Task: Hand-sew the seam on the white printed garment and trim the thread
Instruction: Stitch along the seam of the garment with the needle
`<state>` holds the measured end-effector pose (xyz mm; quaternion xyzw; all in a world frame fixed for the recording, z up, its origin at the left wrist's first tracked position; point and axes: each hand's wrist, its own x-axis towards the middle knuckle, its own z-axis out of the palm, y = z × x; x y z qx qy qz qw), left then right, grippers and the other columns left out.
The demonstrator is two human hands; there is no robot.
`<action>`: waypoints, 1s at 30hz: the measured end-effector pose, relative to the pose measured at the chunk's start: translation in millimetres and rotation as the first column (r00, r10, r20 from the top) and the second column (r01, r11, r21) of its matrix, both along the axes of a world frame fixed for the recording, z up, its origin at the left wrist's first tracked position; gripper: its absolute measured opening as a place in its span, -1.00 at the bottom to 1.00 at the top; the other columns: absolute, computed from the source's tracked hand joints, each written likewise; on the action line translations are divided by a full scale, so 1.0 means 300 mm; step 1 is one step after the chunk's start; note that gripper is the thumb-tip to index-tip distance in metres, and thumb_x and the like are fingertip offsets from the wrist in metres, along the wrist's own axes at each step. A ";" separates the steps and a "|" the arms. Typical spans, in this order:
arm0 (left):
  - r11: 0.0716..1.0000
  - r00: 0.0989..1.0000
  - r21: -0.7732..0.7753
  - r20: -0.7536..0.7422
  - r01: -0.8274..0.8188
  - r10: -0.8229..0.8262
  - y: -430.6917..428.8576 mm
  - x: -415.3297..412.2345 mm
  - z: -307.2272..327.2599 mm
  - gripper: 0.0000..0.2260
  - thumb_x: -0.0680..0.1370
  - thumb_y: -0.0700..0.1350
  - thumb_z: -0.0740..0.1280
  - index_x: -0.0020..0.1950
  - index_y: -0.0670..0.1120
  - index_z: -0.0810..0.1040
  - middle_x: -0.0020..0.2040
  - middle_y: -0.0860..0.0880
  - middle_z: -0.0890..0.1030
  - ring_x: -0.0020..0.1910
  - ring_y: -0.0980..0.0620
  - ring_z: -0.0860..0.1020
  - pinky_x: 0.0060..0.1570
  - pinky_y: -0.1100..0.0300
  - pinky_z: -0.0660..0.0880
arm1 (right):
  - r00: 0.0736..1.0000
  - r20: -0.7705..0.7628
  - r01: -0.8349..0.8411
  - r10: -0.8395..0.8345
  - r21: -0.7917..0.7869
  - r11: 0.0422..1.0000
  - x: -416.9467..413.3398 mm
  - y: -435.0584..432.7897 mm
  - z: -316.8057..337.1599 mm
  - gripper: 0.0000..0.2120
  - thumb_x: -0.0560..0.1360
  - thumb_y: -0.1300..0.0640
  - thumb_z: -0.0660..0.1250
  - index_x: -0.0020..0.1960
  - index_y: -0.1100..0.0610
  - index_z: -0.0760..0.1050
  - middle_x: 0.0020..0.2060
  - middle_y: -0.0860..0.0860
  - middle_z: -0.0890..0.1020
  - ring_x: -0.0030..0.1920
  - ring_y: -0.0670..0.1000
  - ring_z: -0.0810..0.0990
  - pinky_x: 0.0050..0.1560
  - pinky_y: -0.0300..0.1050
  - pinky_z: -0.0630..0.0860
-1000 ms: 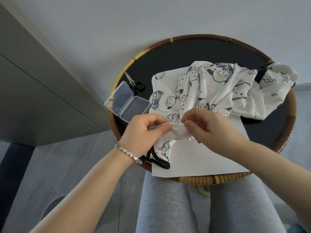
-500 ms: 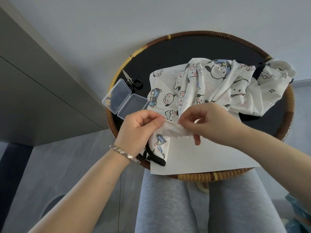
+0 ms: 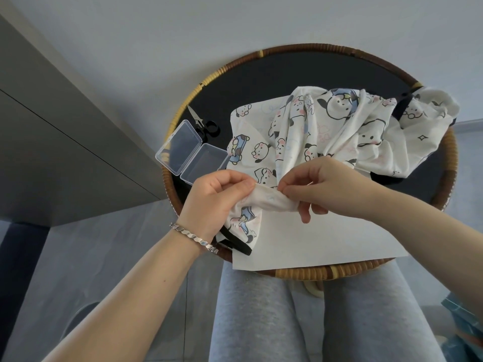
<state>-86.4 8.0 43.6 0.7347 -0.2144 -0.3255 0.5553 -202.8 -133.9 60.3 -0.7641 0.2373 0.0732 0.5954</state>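
Round rattan tray (image 3: 450, 152): at 6 o'clock, left hand (image 3: 217, 197) and right hand (image 3: 321, 186) each pinch the white printed garment (image 3: 300, 131) fold.

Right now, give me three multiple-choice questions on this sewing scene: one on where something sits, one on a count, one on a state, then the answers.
1. Where are the scissors?
A. beyond the clear box, on the tray
B. in the right hand
C. on the paper

2. How many bracelets show?
A. none
B. one
C. two

3. What state is the clear box in?
A. shut
C. open, lid flat
B. crushed

Answers:
1 A: the scissors lie on the tray's dark surface past the box.
2 B: a single bracelet sits on the left wrist.
3 C: both halves lie side by side, empty as far as shows.

The left hand and right hand both pinch the garment.
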 end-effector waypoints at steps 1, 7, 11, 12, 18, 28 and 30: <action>1.000 1.000 0.000 -0.009 0.001 -0.001 0.001 0.000 0.001 -0.90 0.34 -0.12 0.43 -0.35 0.07 0.65 -0.37 0.08 0.62 -0.24 0.05 0.56 -0.11 0.13 0.50 | 1.000 0.004 0.001 -0.001 0.002 1.000 0.000 0.001 0.001 -0.86 0.51 0.27 0.23 -0.12 0.19 0.56 -0.63 -0.07 0.51 -0.64 -0.18 0.43 -0.55 -0.40 0.31; 1.000 0.999 0.000 -0.028 -0.015 0.015 0.006 0.001 -0.002 -0.76 0.43 -0.24 0.37 -0.36 0.04 0.65 -0.39 0.08 0.63 -0.26 0.06 0.56 -0.10 0.13 0.49 | 1.000 0.018 0.006 -0.006 0.018 1.000 0.000 0.008 -0.003 -0.84 0.52 0.28 0.21 -0.16 0.16 0.54 -0.64 -0.08 0.51 -0.64 -0.17 0.43 -0.56 -0.40 0.29; 0.999 0.997 -0.013 -0.074 -0.037 0.036 -0.001 -0.006 -0.001 -0.71 0.45 -0.27 0.35 -0.40 0.03 0.64 -0.44 0.09 0.61 -0.38 0.17 0.55 -0.22 0.27 0.48 | 0.999 0.032 0.024 -0.025 0.033 0.999 0.001 0.008 -0.008 -0.82 0.52 0.31 0.20 -0.19 0.16 0.51 -0.65 -0.08 0.50 -0.64 -0.18 0.42 -0.56 -0.40 0.28; 0.999 0.996 -0.014 -0.082 -0.037 0.036 -0.002 -0.007 0.000 -0.71 0.45 -0.26 0.34 -0.41 0.03 0.64 -0.44 0.09 0.61 -0.39 0.18 0.55 -0.24 0.28 0.48 | 0.999 0.039 0.031 -0.032 0.039 0.999 0.002 0.008 -0.010 -0.81 0.52 0.32 0.20 -0.20 0.15 0.51 -0.65 -0.07 0.50 -0.64 -0.17 0.42 -0.56 -0.40 0.28; 0.998 0.985 -0.034 -0.165 -0.061 0.054 -0.001 -0.010 0.000 -0.74 0.45 -0.28 0.33 -0.40 -0.04 0.62 -0.44 0.03 0.61 -0.44 0.15 0.56 -0.36 0.33 0.52 | 0.995 0.080 0.059 -0.066 0.086 0.995 0.003 0.013 -0.032 -0.83 0.52 0.31 0.20 -0.19 0.17 0.52 -0.64 -0.06 0.49 -0.62 -0.16 0.43 -0.54 -0.37 0.25; 0.998 0.978 0.005 -0.199 0.057 -0.055 -0.016 -0.056 -0.024 -0.90 0.44 -0.22 0.34 -0.26 -0.10 0.58 -0.45 0.04 0.61 -0.45 0.16 0.55 -0.41 0.33 0.52 | 0.975 0.198 0.086 -0.104 0.096 0.992 -0.001 0.049 -0.067 -0.77 0.53 0.34 0.19 -0.21 0.13 0.51 -0.62 -0.06 0.44 -0.60 -0.14 0.34 -0.49 -0.42 0.27; 0.999 0.977 -0.007 -0.207 0.046 -0.047 -0.022 -0.061 -0.020 -0.92 0.44 -0.19 0.34 -0.26 -0.10 0.58 -0.45 0.03 0.61 -0.45 0.15 0.55 -0.41 0.32 0.52 | 0.968 0.210 0.115 -0.137 0.112 0.987 0.000 0.050 -0.067 -0.78 0.53 0.33 0.19 -0.20 0.12 0.51 -0.62 -0.07 0.46 -0.60 -0.14 0.34 -0.50 -0.42 0.27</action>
